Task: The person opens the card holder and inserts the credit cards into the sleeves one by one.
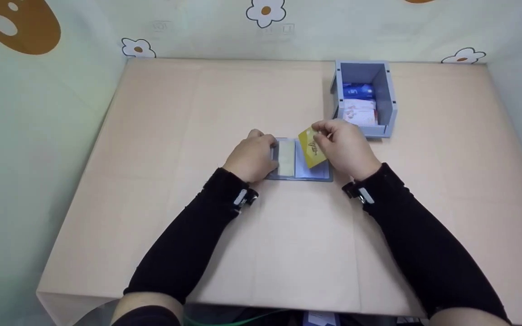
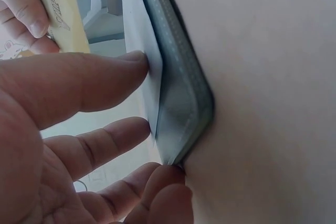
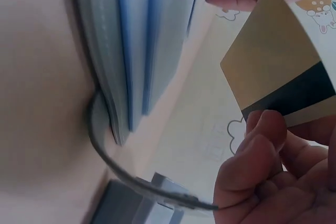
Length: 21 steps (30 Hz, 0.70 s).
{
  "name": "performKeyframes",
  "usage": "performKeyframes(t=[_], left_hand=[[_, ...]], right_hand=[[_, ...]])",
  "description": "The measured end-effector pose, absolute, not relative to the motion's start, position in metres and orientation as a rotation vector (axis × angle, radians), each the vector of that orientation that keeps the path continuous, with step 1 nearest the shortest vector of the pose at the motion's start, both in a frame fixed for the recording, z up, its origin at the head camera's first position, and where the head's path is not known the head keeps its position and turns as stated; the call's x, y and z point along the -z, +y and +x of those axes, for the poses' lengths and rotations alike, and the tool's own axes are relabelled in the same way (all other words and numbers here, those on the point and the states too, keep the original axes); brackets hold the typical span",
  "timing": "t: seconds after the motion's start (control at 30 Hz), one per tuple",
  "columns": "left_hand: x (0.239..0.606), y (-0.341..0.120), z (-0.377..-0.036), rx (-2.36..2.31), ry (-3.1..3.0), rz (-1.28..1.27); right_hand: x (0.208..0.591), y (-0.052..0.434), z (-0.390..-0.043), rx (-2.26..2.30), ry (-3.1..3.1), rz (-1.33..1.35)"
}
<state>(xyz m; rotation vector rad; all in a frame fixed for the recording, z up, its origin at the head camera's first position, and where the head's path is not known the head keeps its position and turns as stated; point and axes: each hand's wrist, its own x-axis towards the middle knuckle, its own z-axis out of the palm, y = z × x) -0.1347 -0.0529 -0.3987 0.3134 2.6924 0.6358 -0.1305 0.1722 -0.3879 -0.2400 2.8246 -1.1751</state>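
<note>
At the middle of the frame, my left hand [image 1: 253,156] presses straight fingers on the open card holder [image 1: 300,170] lying on the table [image 1: 288,249]. My right hand [image 1: 345,147] pinches a yellow card [image 1: 311,147] just above its right side.

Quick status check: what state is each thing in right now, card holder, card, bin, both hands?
Card holder: open flat on the table, sleeves exposed.
Yellow card: lifted, tilted over the holder, not inserted.
Bin: upright, cards inside.
Left hand: fingers pressing the holder's left sleeves.
Right hand: pinches the yellow card.
</note>
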Motion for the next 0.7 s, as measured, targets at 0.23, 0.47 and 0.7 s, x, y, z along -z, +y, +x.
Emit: performKeyframes(t=[0.23,0.47,0.7], left_hand=[[0.399,-0.053,-0.135,-0.624,2.696,0.310],[0.400,-0.053,-0.135,-0.631,2.694,0.305],[0.400,-0.053,-0.135,-0.639,2.694,0.306]], right_hand=[[0.396,0.168,-0.129,1.123,2.781,-0.267],[0.399,0.167,-0.129,1.079,2.781,-0.271],[0.401,0.165,-0.129,1.075,2.777,-0.271]])
